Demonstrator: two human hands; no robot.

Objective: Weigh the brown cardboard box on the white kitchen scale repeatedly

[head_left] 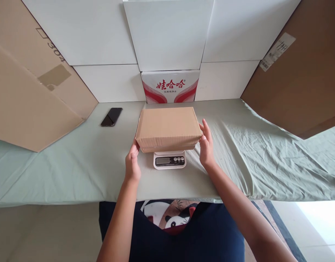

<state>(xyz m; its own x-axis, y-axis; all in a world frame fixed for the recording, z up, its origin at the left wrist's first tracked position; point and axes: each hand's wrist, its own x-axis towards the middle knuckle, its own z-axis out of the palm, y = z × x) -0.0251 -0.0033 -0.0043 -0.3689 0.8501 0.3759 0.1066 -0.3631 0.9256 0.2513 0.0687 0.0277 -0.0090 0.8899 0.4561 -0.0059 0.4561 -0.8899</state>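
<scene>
A closed brown cardboard box (168, 123) sits on or just over a white kitchen scale (170, 166); whether its weight rests there I cannot tell. The box covers the scale's platform, while the display and buttons show in front. My left hand (133, 162) is at the box's near left corner, its fingers partly hidden behind the side. At the near right corner my right hand (207, 143) has its thumb against the edge and its fingers along the side. Both hands hold the box between them.
A black phone (112, 116) lies to the left on the green cloth (102, 163). Large cardboard panels (28, 80) (300, 80) stand at both sides. Behind is a white and red printed carton (170, 87) with white panels (102, 32) around it.
</scene>
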